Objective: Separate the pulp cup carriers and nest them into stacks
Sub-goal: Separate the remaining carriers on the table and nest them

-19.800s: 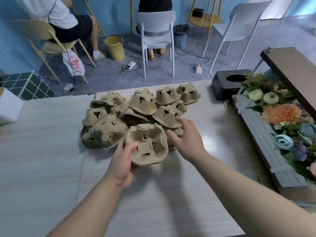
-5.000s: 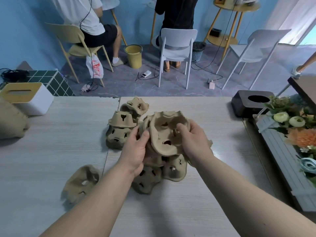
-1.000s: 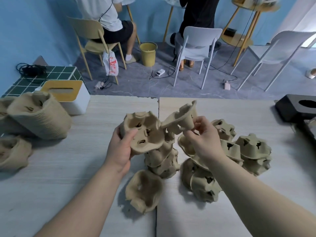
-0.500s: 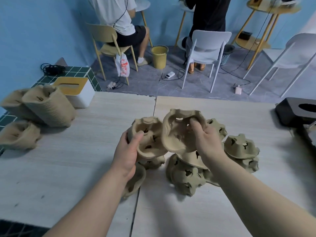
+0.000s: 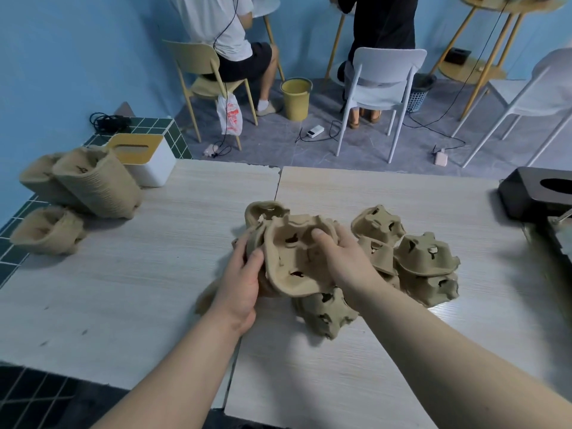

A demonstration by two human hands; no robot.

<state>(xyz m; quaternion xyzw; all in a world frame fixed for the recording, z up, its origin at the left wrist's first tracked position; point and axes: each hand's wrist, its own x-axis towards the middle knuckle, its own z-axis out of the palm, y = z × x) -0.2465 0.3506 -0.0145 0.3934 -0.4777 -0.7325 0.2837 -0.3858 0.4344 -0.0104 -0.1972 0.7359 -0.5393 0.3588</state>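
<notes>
tan pulp carrier (image 5: 297, 267), cavities up, holes visible; left hand (image 5: 244, 283) and right hand (image 5: 343, 261) grip rims, probably nested.

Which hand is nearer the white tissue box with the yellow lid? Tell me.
Left. The left hand grips the carrier on the side facing the tissue box; the right hand holds its far side, farther off.

Three nested stacks of tan moulded-pulp cup carriers (image 5: 96, 184) lie left of the white tissue box with a yellow lid (image 5: 145, 161); two seated people, three chairs behind the bench (image 5: 123, 289).
</notes>
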